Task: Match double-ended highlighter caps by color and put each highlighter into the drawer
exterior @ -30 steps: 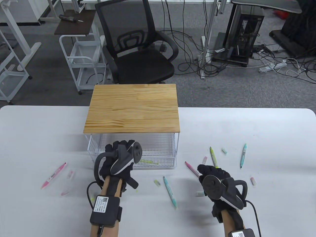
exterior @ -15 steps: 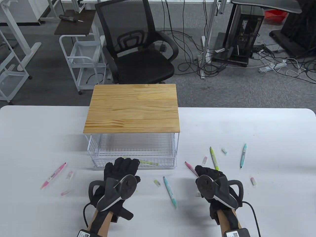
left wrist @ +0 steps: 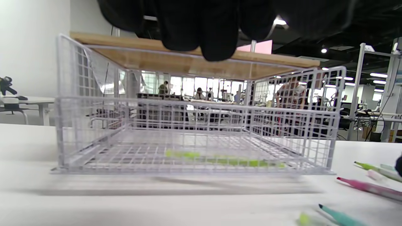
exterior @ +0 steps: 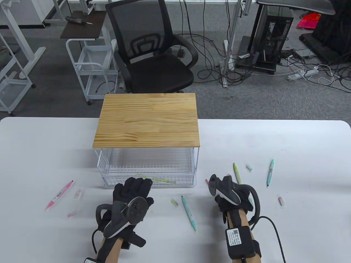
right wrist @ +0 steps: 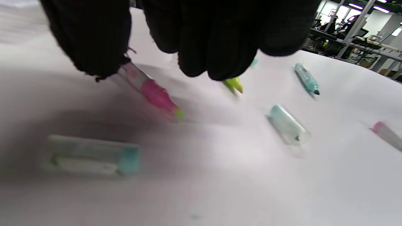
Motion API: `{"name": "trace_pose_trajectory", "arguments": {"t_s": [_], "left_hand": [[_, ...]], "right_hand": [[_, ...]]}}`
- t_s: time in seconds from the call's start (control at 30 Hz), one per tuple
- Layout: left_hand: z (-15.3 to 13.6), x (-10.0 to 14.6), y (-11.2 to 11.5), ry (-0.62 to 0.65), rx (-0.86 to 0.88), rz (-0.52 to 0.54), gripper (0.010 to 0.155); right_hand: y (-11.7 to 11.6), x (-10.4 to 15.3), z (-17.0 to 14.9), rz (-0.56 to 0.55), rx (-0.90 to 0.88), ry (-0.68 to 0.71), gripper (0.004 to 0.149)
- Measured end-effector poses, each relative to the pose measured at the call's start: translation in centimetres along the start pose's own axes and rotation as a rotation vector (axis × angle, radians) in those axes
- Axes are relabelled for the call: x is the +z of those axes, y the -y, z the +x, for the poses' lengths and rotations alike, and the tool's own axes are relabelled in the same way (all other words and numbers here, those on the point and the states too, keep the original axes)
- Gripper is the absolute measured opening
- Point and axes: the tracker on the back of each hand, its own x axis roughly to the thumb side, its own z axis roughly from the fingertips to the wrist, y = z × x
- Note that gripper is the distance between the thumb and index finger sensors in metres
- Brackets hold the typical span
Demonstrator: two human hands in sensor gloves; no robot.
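Note:
A white wire drawer [exterior: 149, 181] stands pulled out under a wooden top [exterior: 148, 120]. A yellow-green highlighter [exterior: 160, 180] [left wrist: 220, 160] lies inside it. My left hand [exterior: 134, 189] hovers just in front of the drawer with straight fingers [left wrist: 216, 37] and holds nothing. My right hand [exterior: 220, 191] is down on the table to the right of the drawer. In the right wrist view my right hand [right wrist: 150, 62] pinches a pink highlighter [right wrist: 154, 94] between thumb and fingers. The tip of that pink highlighter [exterior: 207, 181] pokes out left of the hand.
Loose on the table lie a teal highlighter [exterior: 188, 212], a yellow-green highlighter [exterior: 237, 173], another teal one [exterior: 270, 172] and a pink one [exterior: 59, 194] far left. Several caps are scattered: yellow [exterior: 174, 203], pink [exterior: 78, 194], teal [right wrist: 91, 155] [right wrist: 287, 125].
My left hand has drawn back out of the drawer toward the table's front. My right hand has turned over and closed its fingers on the pink highlighter.

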Motion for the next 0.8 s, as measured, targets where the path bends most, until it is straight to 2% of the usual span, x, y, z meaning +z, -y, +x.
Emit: {"name": "trace_pose_trajectory", "arguments": {"t_s": [0.2, 0.37, 0.6, 0.8], "left_hand": [[-0.1, -0.2, 0.6, -0.009, -0.02, -0.025, 0.063], [0.1, -0.3, 0.8, -0.004, -0.033, -0.034, 0.063], [0.0, -0.3, 0.7, -0.006, -0.031, -0.034, 0.063], [-0.2, -0.3, 1.1, -0.018, -0.049, -0.047, 0.063]], "right_hand": [[-0.9, -1.4, -0.3, 0.088, 0.03, -0.007, 0.069], [-0.7, -1.5, -0.5, 0.067, 0.025, 0.005, 0.067], [-0.6, -1.5, 0.2, 0.063, 0.027, 0.021, 0.06], [-0.7, -1.4, 0.2, 0.015, 0.03, 0.037, 0.052]]}}
